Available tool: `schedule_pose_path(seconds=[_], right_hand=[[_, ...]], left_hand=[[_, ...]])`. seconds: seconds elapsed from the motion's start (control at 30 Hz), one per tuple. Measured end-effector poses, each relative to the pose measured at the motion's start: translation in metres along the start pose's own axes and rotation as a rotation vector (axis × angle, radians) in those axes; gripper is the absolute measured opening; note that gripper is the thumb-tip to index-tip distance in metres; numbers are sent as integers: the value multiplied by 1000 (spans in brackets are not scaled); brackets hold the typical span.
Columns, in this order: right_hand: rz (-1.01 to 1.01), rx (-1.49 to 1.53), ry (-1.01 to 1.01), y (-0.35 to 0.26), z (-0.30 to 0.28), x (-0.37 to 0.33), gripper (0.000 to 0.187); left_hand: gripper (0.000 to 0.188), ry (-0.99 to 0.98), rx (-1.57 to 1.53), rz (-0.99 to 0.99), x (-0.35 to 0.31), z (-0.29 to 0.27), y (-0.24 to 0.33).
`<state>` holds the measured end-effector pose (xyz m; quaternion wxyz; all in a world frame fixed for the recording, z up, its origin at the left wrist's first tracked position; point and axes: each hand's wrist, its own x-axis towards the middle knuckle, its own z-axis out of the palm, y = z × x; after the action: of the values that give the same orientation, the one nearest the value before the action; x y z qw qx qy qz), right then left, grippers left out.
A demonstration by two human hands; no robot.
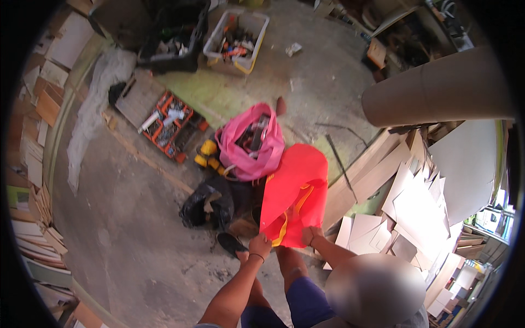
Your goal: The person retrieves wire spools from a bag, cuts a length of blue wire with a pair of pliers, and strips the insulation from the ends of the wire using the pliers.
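A bright red bag (pixel 299 167) with yellow straps hangs spread out in front of my legs, its top edge toward me. My left hand (pixel 260 246) is closed on the left corner of that edge. At the right corner, my right hand (pixel 312 236) grips the same edge. What lies inside the bag cannot be seen. Just beyond it on the left stands a pink bag (pixel 236 136), open at the top and filled with dark items. A black plastic bag (pixel 199 206) slumps on the floor by my left foot.
An orange-trayed toolbox (pixel 168 127) lies open left of the pink bag, with yellow-and-black objects (pixel 208 154) between them. Farther back are a clear bin (pixel 261 27) and a black bin (pixel 172 61). Wooden boards (pixel 363 175) and a large cardboard tube (pixel 437 90) occupy the right.
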<state>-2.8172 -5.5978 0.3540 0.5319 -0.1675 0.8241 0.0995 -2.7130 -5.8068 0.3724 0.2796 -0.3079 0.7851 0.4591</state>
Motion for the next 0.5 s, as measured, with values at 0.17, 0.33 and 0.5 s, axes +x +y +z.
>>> schedule_pose_path(seconds=[0.17, 0.33, 0.5], right_hand=[[126, 105, 76, 24, -34, -44, 25], [199, 225, 184, 44, -46, -38, 30], [89, 376, 494, 134, 55, 57, 35]], left_hand=[[16, 49, -62, -50, 5, -6, 29], [21, 17, -17, -63, -5, -8, 62], [46, -11, -12, 32, -27, -17, 109]])
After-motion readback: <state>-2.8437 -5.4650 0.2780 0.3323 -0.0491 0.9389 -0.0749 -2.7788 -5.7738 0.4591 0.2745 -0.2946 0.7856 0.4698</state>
